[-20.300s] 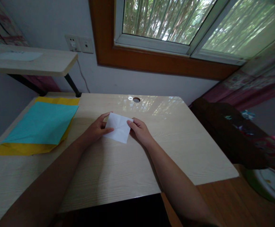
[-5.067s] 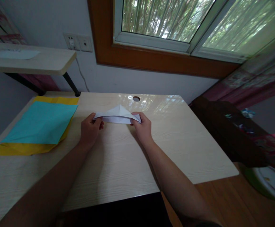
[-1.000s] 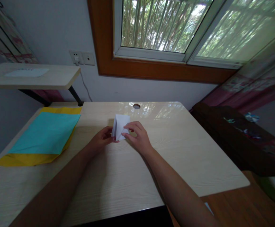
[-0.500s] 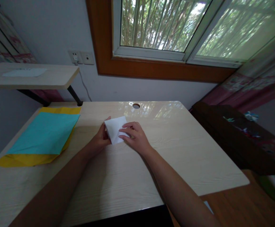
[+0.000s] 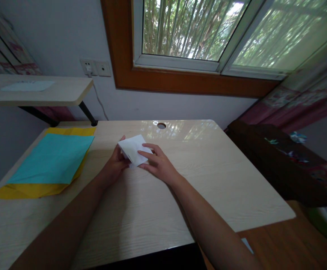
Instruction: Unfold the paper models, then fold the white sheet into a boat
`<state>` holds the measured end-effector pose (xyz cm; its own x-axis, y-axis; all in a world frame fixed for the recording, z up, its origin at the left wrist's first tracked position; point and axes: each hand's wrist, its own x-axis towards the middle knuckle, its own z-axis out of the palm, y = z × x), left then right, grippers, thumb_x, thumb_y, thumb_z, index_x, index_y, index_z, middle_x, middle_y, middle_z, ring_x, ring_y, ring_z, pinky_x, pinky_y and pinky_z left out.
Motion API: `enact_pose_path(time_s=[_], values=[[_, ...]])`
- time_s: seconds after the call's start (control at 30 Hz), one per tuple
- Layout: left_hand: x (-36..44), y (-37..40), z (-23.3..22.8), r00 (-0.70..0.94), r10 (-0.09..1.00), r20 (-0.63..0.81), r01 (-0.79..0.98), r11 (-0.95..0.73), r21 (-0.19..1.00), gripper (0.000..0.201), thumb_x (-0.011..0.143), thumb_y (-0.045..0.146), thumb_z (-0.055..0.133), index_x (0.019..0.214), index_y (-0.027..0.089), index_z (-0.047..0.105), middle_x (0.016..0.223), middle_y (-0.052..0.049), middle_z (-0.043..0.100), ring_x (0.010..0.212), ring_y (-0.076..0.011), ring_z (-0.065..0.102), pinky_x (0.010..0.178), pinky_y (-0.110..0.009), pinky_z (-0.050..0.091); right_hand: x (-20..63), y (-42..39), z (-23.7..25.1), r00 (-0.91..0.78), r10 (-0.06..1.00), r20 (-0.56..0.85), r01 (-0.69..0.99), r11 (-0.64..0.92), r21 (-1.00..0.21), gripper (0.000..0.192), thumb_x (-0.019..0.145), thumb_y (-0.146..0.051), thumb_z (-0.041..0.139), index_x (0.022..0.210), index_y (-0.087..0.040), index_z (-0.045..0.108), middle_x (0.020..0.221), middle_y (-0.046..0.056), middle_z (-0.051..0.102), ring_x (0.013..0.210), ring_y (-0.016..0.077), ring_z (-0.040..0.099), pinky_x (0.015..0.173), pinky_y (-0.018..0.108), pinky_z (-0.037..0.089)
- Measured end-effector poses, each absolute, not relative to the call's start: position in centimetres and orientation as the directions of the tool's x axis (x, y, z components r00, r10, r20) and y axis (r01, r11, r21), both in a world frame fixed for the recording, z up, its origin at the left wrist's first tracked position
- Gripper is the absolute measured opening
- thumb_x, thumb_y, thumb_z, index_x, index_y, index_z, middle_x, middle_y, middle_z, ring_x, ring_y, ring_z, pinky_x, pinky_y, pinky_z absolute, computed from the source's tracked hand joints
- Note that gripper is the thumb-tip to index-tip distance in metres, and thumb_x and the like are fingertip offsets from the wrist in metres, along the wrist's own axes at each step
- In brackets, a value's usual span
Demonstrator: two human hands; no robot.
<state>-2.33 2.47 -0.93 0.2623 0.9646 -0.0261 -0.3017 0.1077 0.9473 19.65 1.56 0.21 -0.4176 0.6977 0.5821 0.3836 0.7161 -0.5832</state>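
White folded paper (image 5: pixel 133 149) sits mid-desk (image 5: pixel 208 172), pinched from both sides — the left hand (image 5: pixel 115 165) grips its near-left edge, the right hand (image 5: pixel 159 165) lays its fingers on top. Its lower edge hides behind the fingers; the folds are hard to read. Teal sheet (image 5: pixel 52 159) over yellow sheet (image 5: pixel 30 188) lies well left.

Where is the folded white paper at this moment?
In the head view the folded white paper is at the desk's middle, between the left hand and the right hand, right of the turquoise sheet.
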Motion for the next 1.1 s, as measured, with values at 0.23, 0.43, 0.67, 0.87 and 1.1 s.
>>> enact_pose_path(time_s=[0.23, 0.43, 0.67, 0.87, 1.1], values=[[-2.0, 2.3, -0.7, 0.236, 0.971, -0.039, -0.282, 0.107, 0.954, 0.127, 0.063, 0.033, 0.091, 0.161, 0.041, 0.010, 0.133, -0.009, 0.065, 0.101, -0.0238, 0.070, 0.073, -0.027, 0.058, 20.1, 1.8, -0.1, -0.380, 0.681, 0.626, 0.392, 0.732, -0.558, 0.040, 0.095, -0.019, 0.065, 0.131, -0.036, 0.065, 0.136, 0.009, 0.058, 0.123, 0.0223, 0.059, 0.102, 0.045, 0.054], [-2.3, 2.6, -0.7, 0.200, 0.980, -0.009, -0.270, 0.064, 0.961, 0.133, 0.067, 0.027, 0.089, 0.161, 0.040, -0.005, 0.107, -0.004, 0.073, 0.089, -0.0228, 0.072, 0.078, -0.037, 0.060, 20.3, 2.1, -0.4, -0.297, 0.697, 0.653, 0.413, 0.710, -0.571, 0.044, 0.092, -0.006, 0.056, 0.121, -0.035, 0.071, 0.126, 0.006, 0.065, 0.115, 0.0199, 0.064, 0.096, 0.042, 0.056], [-2.9, 3.0, -0.8, 0.191, 0.980, 0.048, 0.018, -0.053, 0.998, 0.036, 0.076, 0.032, 0.079, 0.111, 0.023, 0.075, 0.113, -0.006, 0.074, 0.103, -0.0246, 0.069, 0.097, -0.040, 0.054, 20.4, 2.2, 0.1, -0.254, 0.713, 0.654, 0.402, 0.692, -0.599, 0.042, 0.091, -0.005, 0.054, 0.114, -0.034, 0.074, 0.124, 0.006, 0.065, 0.114, 0.0204, 0.064, 0.098, 0.042, 0.055], [-3.3, 3.3, -0.3, 0.108, 0.990, 0.090, 0.114, -0.102, 0.988, 0.027, 0.075, 0.032, 0.077, 0.101, 0.024, 0.080, 0.110, -0.005, 0.077, 0.104, -0.0256, 0.070, 0.103, -0.041, 0.049, 20.4, 2.4, 0.0, -0.119, 0.762, 0.636, 0.402, 0.623, -0.671, 0.024, 0.090, -0.014, 0.066, 0.102, -0.031, 0.077, 0.122, 0.007, 0.063, 0.114, 0.0221, 0.063, 0.098, 0.043, 0.055], [-3.5, 3.0, 0.0, 0.077, 0.990, 0.118, 0.122, -0.126, 0.984, 0.028, 0.076, 0.033, 0.076, 0.102, 0.023, 0.080, 0.111, -0.005, 0.078, 0.107, -0.0265, 0.070, 0.103, -0.042, 0.051, 20.7, 2.8, -0.5, 0.006, 0.818, 0.575, 0.307, 0.546, -0.780, 0.014, 0.090, -0.023, 0.071, 0.100, -0.029, 0.077, 0.122, 0.008, 0.063, 0.110, 0.0212, 0.064, 0.090, 0.037, 0.058]])
